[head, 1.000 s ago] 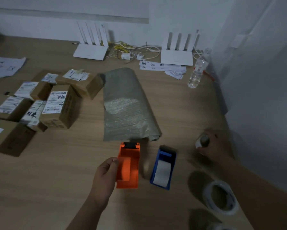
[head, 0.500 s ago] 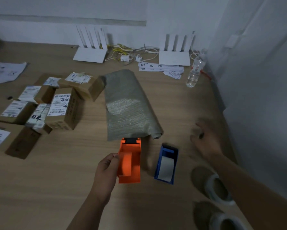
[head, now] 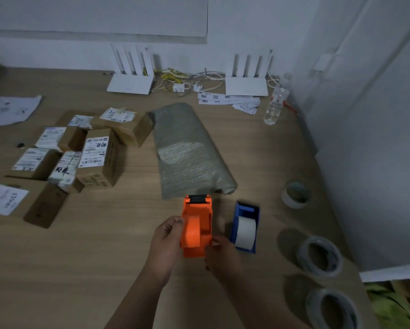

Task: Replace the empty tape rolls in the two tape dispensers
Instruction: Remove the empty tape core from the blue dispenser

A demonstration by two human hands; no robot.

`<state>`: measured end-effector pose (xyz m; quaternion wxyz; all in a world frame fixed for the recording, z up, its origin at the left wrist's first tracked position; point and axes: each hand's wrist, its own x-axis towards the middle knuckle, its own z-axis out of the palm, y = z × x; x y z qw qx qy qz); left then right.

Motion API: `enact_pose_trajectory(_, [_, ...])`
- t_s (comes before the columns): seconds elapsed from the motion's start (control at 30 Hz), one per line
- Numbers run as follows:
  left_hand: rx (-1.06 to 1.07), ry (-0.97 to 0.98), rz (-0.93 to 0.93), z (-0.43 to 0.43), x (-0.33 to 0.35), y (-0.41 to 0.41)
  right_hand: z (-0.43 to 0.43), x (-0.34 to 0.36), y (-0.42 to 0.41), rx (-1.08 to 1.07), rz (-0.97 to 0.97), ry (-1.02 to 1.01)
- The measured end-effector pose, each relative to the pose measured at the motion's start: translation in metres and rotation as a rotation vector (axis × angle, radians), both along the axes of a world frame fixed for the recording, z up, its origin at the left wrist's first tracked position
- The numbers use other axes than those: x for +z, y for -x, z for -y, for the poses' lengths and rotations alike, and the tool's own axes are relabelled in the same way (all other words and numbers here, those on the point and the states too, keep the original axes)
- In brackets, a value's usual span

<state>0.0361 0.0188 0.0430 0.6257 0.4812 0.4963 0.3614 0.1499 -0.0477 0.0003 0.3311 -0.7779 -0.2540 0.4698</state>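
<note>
Left hand (head: 168,243) clamps the orange dispenser (head: 197,230) by its left wall, steadying it on the desk (head: 99,262), while right hand (head: 223,257) meets its right rear edge (gripping or only touching: cannot tell, dim), likely readying the hub for a fresh roll (head: 320,256) nearby.

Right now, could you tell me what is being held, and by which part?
The orange tape dispenser: left hand grips its left side, right hand its near right edge.
</note>
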Motion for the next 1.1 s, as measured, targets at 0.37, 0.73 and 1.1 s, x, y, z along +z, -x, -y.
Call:
enact_pose_trajectory(0.37, [0.03, 0.239, 0.0, -0.001, -0.045, 0.025, 0.006, -0.012, 0.002, -0.212, 0.097, 0.021])
enact_pose_trajectory(0.73, [0.012, 0.193, -0.276, -0.001, -0.085, 0.041, 0.016, -0.028, 0.009, -0.148, 0.477, -0.098])
enact_pose_trajectory(1.1, [-0.093, 0.219, -0.3, 0.001, -0.101, 0.034, 0.02, -0.036, 0.013, -0.109, 0.487, -0.093])
